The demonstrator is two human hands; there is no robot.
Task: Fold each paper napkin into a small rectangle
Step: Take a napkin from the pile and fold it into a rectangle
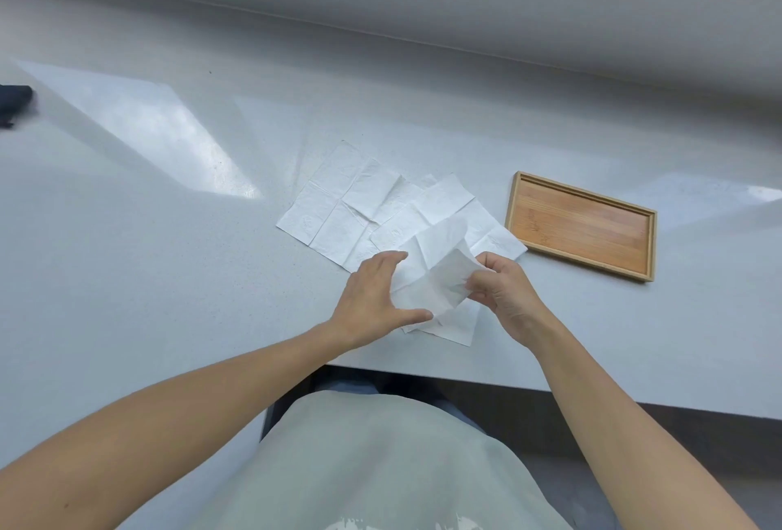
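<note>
Several white paper napkins lie on the pale grey table. One unfolded napkin lies flat at the far left of the group, and a second flat napkin overlaps it to the right. The nearest napkin is partly lifted and bent over between my hands, with its lower part flat by the table's front edge. My left hand holds its left side with thumb and fingers spread around it. My right hand pinches its right edge and raises it.
An empty wooden tray sits to the right of the napkins. A dark object lies at the far left edge of the table. The table's front edge runs just below my hands, above my lap.
</note>
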